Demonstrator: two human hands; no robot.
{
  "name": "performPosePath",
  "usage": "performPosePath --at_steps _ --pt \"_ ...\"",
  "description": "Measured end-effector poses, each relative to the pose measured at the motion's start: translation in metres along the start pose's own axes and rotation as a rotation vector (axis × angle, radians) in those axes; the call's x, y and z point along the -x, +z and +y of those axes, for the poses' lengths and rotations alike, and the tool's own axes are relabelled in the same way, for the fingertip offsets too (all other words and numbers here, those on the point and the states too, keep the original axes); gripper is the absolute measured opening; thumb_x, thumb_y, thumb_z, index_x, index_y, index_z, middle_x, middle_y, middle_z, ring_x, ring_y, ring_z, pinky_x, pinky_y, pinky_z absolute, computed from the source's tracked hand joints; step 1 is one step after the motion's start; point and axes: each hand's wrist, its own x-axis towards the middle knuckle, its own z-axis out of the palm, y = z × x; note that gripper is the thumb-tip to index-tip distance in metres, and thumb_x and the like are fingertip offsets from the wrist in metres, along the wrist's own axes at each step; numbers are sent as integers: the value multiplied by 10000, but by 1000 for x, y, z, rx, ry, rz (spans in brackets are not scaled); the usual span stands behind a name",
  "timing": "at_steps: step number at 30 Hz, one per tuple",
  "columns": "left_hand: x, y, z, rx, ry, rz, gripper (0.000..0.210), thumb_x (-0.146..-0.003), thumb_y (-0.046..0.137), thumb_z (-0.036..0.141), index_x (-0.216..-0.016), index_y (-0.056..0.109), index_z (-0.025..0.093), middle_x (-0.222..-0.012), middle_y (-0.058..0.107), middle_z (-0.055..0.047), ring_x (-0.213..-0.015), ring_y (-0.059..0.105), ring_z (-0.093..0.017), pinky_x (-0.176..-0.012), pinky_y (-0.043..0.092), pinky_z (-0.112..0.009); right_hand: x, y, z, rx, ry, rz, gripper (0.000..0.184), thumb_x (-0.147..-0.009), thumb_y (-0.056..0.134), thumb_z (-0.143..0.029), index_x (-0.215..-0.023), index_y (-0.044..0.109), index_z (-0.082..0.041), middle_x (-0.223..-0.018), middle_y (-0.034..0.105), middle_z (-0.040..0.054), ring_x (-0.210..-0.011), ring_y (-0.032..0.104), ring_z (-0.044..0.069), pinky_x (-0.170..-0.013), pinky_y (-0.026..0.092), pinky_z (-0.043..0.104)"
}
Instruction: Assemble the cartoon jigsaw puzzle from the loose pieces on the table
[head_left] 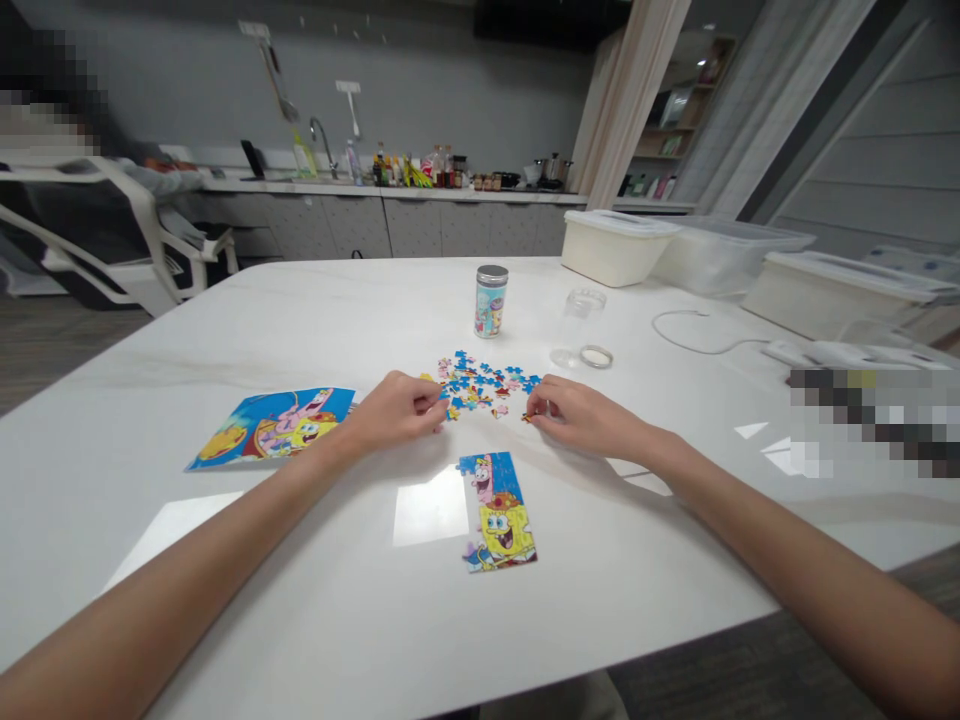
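Observation:
Loose jigsaw puzzle pieces (480,383), mostly blue with some yellow, pink and red, lie in a pile between my hands. At the pile's left edge is my left hand (401,410), its fingers curled and pinched; what they hold, if anything, is hidden. My right hand (574,412) is at the right edge, closed with its fingertips on a small dark puzzle piece (527,418). Nearer to me lies a partly assembled puzzle (499,515) showing a yellow cartoon character and a pink one. A picture sheet (277,425) with similar characters lies left of my left hand.
Behind the pile stands a printed can (490,303) with a metal lid. Right of it are a clear jar (581,325) and a ring (596,356). Plastic bins (615,248) and a white cable (705,348) are farther right. A person sits at the far left near a chair (142,215).

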Motion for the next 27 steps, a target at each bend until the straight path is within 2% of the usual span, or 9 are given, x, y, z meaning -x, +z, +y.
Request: performPosePath --at_steps 1,4,6,8,9,13,16,21,27 --pt "1 -7 3 169 -39 -35 398 -858 365 391 -542 192 221 -463 271 58 -411 288 -68 -410 308 -216 0 1 -1 -6 -15 2 79 -849 518 -183 -860 584 -225 -912 568 58 -806 546 199 -735 428 348" --pt "8 -27 7 544 17 -461 630 -773 486 665 -584 71 230 -447 147 70 -387 202 -76 -344 285 -237 1 4 -4 -47 -47 2 82 -855 528 -197 -881 599 -229 -960 557 64 -865 547 214 -802 434 363" --pt "13 -35 6 630 150 -811 769 -632 567 792 -552 52 227 -417 132 65 -374 206 -88 -313 259 -259 1 5 -6 -79 -60 18 86 -851 546 -200 -899 609 -234 -994 556 70 -916 545 226 -842 435 378" --pt "17 -33 4 689 161 -970 804 -593 573 825 -528 44 223 -397 141 58 -361 213 -89 -305 255 -271 2 6 -7 -111 -90 40 114 -849 560 -194 -936 616 -242 -1055 563 75 -1004 539 242 -899 427 402" --pt "18 -29 3 731 113 -957 806 -590 575 827 -519 46 223 -396 140 61 -355 204 -82 -306 257 -271 2 7 -7 -129 -117 46 140 -852 560 -187 -964 619 -248 -1103 567 77 -1065 529 250 -938 415 417" --pt "11 -7 5 917 -126 -249 828 -503 614 838 -516 55 228 -448 58 106 -365 86 -26 -292 149 -215 2 9 -8 -164 -249 13 292 -876 527 -146 -1120 599 -288 -1279 562 56 -1250 460 245 -1065 339 465" --pt "3 -1 9 864 -209 42 753 -616 633 728 -554 74 227 -494 79 109 -393 77 -16 -317 138 -187 1 11 -8 -141 -274 -12 333 -886 508 -137 -1164 592 -300 -1276 580 49 -1236 483 235 -1065 347 473" --pt "-3 -4 7 634 -279 205 569 -812 543 478 -626 64 234 -536 83 102 -431 90 -40 -355 182 -184 0 9 -8 -76 -229 -13 255 -907 489 -183 -1108 622 -263 -1180 584 76 -1138 524 227 -985 410 424" --pt "3 -3 -8 -68 -166 77 365 -884 401 199 -534 299 197 -486 246 67 -415 260 -51 -418 280 -190 2 9 -8 -78 -191 6 129 -898 495 -179 -917 616 -222 -1023 580 72 -1021 544 213 -903 442 383"
